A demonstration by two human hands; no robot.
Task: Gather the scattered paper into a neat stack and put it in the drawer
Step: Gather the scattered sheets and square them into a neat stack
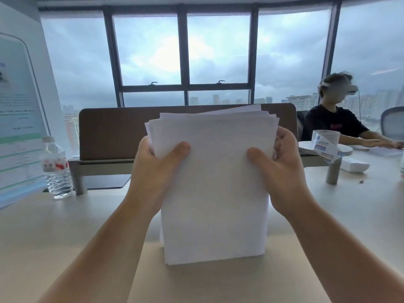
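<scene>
The thick upright stack of plain white paper sheets (215, 186) stands on its bottom edge on the pale beige desk top (54, 237), between the 2 hands and directly in front of the person. The left hand (156, 171) clasps the stack's left edge, thumb flat on the near face and fingers wrapped out of sight behind; the right hand (282, 171) mirrors it on the right edge, so both are closed around the paper at about its upper third. The step in hand looks like squaring the stack: above the thumbs the top edges are still uneven, with several sheets fanned and 1 corner poking up toward the right. To do it well, the grip likely needs to slacken enough that the sheets can slide down against the desk, with light taps on the bottom edge, then a turn onto a long side for the same taps, palms pressing inward to level the sides. Squeezing too hard would lock the misaligned sheets in place or bow the stack. No drawer is in view, so where it lies cannot be told. Left of the left hand, well apart, stands a clear plastic water bottle with a red-and-white label (57, 169); beyond both hands runs a brown desk divider panel (113, 132).
</scene>
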